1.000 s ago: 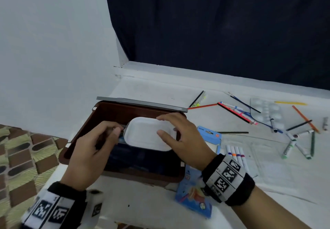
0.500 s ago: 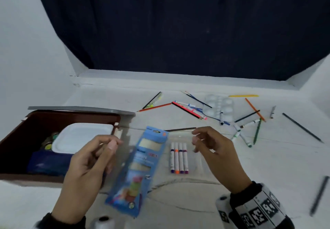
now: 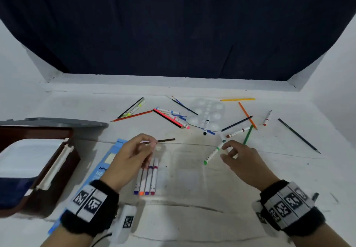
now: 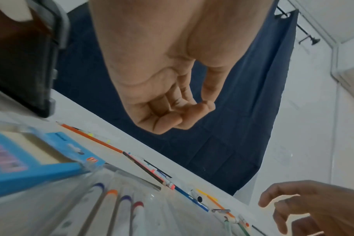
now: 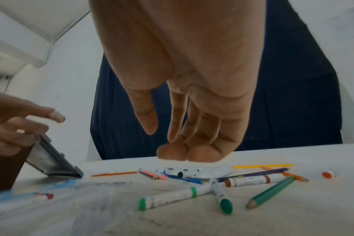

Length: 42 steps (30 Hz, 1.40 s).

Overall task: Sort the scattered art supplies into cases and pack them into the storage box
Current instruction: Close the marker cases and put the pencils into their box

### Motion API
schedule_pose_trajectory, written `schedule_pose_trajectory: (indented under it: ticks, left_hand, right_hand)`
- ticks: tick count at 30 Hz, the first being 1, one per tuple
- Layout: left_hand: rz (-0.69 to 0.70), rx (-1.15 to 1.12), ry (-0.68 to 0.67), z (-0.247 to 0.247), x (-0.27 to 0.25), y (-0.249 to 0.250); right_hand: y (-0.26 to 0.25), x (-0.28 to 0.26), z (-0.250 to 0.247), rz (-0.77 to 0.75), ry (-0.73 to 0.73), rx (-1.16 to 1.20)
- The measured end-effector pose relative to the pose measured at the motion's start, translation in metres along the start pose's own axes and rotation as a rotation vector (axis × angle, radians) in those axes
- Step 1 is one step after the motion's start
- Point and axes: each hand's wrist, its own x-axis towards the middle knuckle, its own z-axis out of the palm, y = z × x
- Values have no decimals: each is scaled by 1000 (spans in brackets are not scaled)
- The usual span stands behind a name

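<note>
Four markers [image 3: 147,177] lie side by side in a clear case [image 3: 173,171]

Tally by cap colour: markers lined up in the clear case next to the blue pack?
Blue-capped marker: 1
Orange-capped marker: 1
Purple-capped marker: 1
Red-capped marker: 1
Total in the clear case: 4

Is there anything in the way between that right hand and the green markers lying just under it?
Nothing visible. The right hand hovers above two crossed green markers, fingers hanging loose and holding nothing, with only open air between them. A green pencil lies beside them, not over them.
</note>
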Motion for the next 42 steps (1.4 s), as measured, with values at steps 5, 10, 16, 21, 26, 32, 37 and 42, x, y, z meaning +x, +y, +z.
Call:
schedule_pose_trajectory:
  ticks: [5,10,16,21,26,32,37,42]
  left_hand:
    - [-52,174,-72,10,83,-4]
    - [14,486,-222,24,165,-23]
    - [54,962,-439,46,222,-27]
    - [39,1111,-518,51,235,-38]
    - [103,1159,-493,54,234,-38]
    - [267,1287,-458,52,224,-36]
    - [452,1142,-215,43,196,-4]
    - [480,764,-157,10,126,33]
  right_hand:
    - [4,43,1,78,-149,-200]
    - [1,70,12,65,-237,-380]
    - [1,93,21,96,-272,-457]
    - [1,98,21,153,-285,-375]
    - [-2,92,22,145,-301,-343]
    - [-12,78,18,68,-126,-169]
    - [-32,67,1,8,34,33]
    - [-49,50,-5,-47,87,210]
